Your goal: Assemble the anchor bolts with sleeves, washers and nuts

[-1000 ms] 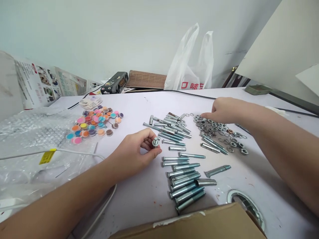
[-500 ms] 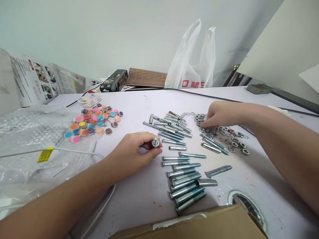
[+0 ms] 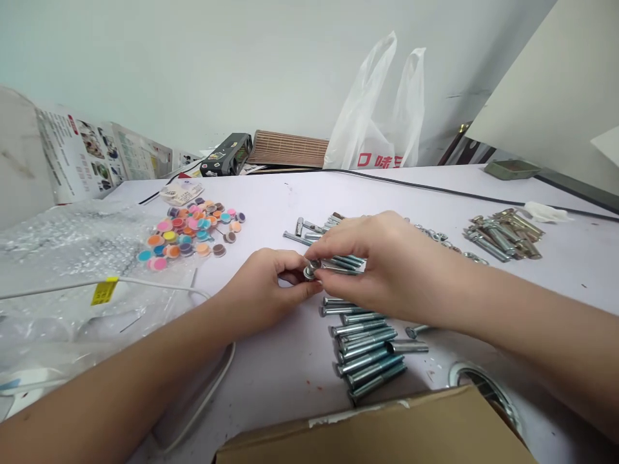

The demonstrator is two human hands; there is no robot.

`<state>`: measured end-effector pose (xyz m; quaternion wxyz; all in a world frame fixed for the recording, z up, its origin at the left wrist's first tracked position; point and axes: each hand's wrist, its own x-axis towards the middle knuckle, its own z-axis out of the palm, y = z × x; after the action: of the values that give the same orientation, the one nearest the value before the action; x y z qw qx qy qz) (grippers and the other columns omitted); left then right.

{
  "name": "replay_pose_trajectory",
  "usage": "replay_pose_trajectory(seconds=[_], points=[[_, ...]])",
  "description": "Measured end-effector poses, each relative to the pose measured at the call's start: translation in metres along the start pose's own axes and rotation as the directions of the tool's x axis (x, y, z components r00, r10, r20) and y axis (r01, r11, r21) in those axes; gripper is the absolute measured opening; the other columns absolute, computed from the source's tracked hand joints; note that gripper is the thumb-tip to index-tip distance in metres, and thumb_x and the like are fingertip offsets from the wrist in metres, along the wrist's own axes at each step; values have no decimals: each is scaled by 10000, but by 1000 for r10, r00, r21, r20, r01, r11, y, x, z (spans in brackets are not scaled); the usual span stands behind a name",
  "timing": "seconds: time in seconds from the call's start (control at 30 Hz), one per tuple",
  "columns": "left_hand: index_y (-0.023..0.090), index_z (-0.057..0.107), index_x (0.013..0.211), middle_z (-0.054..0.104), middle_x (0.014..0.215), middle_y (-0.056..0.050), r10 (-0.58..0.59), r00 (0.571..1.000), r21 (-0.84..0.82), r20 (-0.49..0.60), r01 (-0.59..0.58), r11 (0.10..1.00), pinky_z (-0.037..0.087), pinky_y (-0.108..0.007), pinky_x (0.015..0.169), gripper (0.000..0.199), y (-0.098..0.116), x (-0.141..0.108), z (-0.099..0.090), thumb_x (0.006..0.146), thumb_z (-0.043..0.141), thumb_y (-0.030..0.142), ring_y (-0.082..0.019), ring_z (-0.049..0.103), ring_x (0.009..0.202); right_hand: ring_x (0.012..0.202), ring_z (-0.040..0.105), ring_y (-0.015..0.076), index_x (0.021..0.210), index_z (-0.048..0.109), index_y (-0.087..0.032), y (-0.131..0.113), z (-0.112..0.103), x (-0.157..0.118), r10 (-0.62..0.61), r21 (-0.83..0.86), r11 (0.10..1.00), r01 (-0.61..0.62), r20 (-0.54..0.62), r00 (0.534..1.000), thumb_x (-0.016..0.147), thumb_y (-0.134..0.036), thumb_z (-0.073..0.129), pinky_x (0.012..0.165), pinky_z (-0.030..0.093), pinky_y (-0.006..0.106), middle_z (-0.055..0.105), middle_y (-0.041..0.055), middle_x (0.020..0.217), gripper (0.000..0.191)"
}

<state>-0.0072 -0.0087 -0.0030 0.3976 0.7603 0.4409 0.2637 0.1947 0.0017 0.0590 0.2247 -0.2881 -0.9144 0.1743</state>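
Pinched in my left hand [image 3: 265, 287] is a bolt [image 3: 308, 273], its end pointing up toward the camera. My right hand [image 3: 372, 264] meets it there, thumb and forefinger closed on a small nut [image 3: 315, 263] at the bolt's end. Below and right of the hands lies a pile of silver bolts [image 3: 367, 351] with a metal sleeve [image 3: 409, 347] beside it. More bolts and sleeves [image 3: 309, 229] lie behind my right hand, which partly hides them and the nuts and washers [image 3: 435, 235].
Finished-looking bolts [image 3: 505, 233] are heaped at the right. Colourful discs [image 3: 193, 232] and bubble wrap [image 3: 87, 245] lie left. A cardboard box [image 3: 377, 432] and a tape roll [image 3: 483, 386] are in front; a white bag [image 3: 372, 116] stands behind.
My right hand has moved left from the nuts and washers to the bolt in my left hand, bringing a nut. The view has shifted slightly, and the bolt heap at the right now shows.
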Motion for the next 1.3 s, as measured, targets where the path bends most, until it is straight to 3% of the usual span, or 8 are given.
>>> replay_pose_trajectory(seconds=[0.43,0.5,0.6,0.7,0.8,1.0,1.13,1.3], points=[[123,638,675,555,627,33,-21,999,14,-35,22,1000,365,-213,586,239,1,1,-1,822,689,305,-91,452,640,791,607,266,1128,686,-158,22,22,-8,22,267,964,4,-94,995,879,-55,924,660,447,284,611,-21,913,360],[127,683,713,597,653,26,-41,998,13,-44,41,999,379,-216,594,217,0,1,-1,825,692,312,-98,484,652,773,586,269,1001,705,-176,23,23,-11,-67,303,948,98,-111,992,946,-171,789,680,426,312,597,-11,869,101],[142,732,791,641,688,19,-56,996,15,-69,57,998,389,-229,594,239,-1,1,-1,859,681,365,-103,509,642,540,470,228,610,473,-212,23,22,-16,4,303,951,65,-221,975,1023,-262,631,513,310,320,439,-32,601,445],[159,754,848,665,718,19,-46,996,56,-82,51,997,406,-242,621,205,-1,1,-1,861,690,353,-110,535,653,515,456,229,682,544,-213,23,23,-17,107,298,954,-28,-250,962,1069,-278,581,478,282,320,452,-30,621,394],[156,741,799,641,696,20,-32,996,78,-81,39,996,408,-241,622,199,0,2,-2,868,677,332,-109,521,646,676,547,265,929,683,-207,24,27,-16,-10,332,941,67,-170,985,1099,-276,562,659,414,324,552,-10,792,219],[165,729,769,490,546,60,-47,995,28,-90,50,998,342,-205,522,171,-1,4,-5,833,715,323,-65,375,518,554,463,271,622,517,-231,27,27,-23,-5,285,954,95,-302,953,1226,-397,566,676,385,374,436,-4,609,628],[130,689,701,520,582,46,-22,996,41,-81,25,999,324,-187,510,212,-1,6,-4,830,705,297,-61,405,564,770,567,318,939,662,-224,27,34,-17,-25,240,965,102,-302,953,1224,-503,575,745,405,382,583,22,839,409],[126,728,785,566,614,53,-41,997,-41,-69,39,998,351,-157,525,155,-2,6,-2,835,705,271,-47,435,578,506,417,240,623,466,-216,28,36,-17,-111,336,914,226,-329,938,1271,-403,507,630,347,350,440,-30,603,676]])
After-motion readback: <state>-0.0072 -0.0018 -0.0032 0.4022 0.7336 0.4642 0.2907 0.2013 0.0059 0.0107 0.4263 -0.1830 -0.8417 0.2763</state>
